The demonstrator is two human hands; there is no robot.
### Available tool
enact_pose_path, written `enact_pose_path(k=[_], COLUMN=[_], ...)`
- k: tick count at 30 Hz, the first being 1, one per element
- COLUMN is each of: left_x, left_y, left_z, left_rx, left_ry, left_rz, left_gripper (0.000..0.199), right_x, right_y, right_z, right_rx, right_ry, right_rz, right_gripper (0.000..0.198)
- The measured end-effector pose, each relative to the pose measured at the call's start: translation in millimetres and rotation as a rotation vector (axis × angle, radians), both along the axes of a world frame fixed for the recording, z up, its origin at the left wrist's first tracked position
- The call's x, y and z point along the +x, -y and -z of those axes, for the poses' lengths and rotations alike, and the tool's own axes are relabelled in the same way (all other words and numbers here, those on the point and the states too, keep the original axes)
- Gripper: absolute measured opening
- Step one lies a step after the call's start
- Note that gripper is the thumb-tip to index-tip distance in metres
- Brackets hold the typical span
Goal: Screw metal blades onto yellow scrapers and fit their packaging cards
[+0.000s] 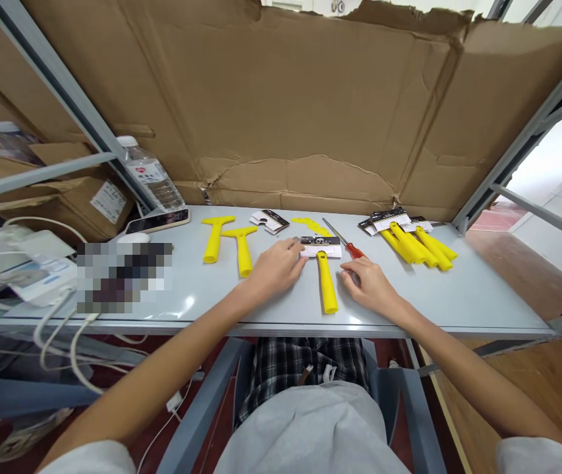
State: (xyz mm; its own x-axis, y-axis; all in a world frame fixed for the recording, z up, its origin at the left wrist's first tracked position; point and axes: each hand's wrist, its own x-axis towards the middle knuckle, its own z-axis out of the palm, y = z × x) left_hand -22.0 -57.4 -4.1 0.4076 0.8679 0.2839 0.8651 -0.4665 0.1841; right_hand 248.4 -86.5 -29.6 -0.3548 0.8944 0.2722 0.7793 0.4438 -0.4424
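Observation:
In front of me lies a yellow plastic handle [327, 283] with a black-and-white card [316, 247] across its top end. My left hand [277, 266] rests on the table at the card's left edge, fingers bent, thumb a little apart. My right hand [368, 282] lies to the right of the handle, loosely curled, with a gap between thumb and fingers. Just beyond its fingers is the red handle of a screwdriver [354, 251], whose shaft points away to the left. Whether the fingertips touch the screwdriver is unclear. Flat yellow pieces [313, 226] lie behind the card.
Two yellow T-shaped scraper-like tools [214, 240] lie left, near loose cards [269, 221]. Several carded yellow handles [416, 247] are piled right. A phone [158, 221], water bottle [155, 174] and white cables [46, 316] occupy the left end. Cardboard [300, 99] walls the back.

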Motion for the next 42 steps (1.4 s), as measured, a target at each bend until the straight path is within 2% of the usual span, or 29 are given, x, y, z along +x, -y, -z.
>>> enact_pose_path(k=[3, 6, 8, 14, 18, 23, 25, 27, 31, 34, 38, 42], left_x=[-8, -11, -11, -8, -9, -11, -11, -11, -11, -10, -9, -9], left_y=[28, 42, 45, 44, 44, 43, 42, 41, 42, 42, 43, 43], left_z=[24.0, 46.4, 53.7, 50.9, 50.8, 54.0, 54.7, 55.1, 54.8, 53.7, 53.4, 55.2], left_rx=[-0.008, -0.020, -0.029, -0.067, -0.068, -0.059, -0.053, -0.049, -0.038, -0.033, -0.042, -0.044], left_ry=[0.007, -0.005, -0.017, -0.011, 0.014, 0.008, 0.007, 0.007, 0.019, 0.028, 0.055, 0.112], left_rz=[0.097, 0.066, 0.042, 0.016, 0.019, 0.026, 0.032, 0.040, 0.042, 0.031, 0.040, 0.032], left_gripper=[0.050, 0.058, 0.061, 0.063, 0.063, 0.064, 0.065, 0.065, 0.064, 0.062, 0.061, 0.059], right_x=[12, 15, 13, 10, 8, -9, -23, -41, -72, -80, -72, -46], right_y=[9, 15, 16, 14, 12, 9, 7, 4, -10, -19, -17, -12], right_z=[11, 19, 21, 20, 10, -30, -47, -57, -52, -40, -37, -53], right_rx=[0.016, -0.012, -0.041, -0.082, -0.113, -0.196, -0.246, -0.231, -0.155, -0.152, -0.151, -0.110], right_ry=[0.092, 0.198, 0.263, 0.318, 0.329, 0.382, 0.407, 0.412, 0.394, 0.415, 0.406, 0.384], right_rz=[-0.064, -0.100, -0.091, -0.074, -0.081, -0.056, 0.020, 0.111, 0.205, 0.205, 0.196, 0.223], right_gripper=[0.052, 0.066, 0.073, 0.074, 0.073, 0.048, 0.052, 0.061, 0.062, 0.048, 0.040, 0.046])
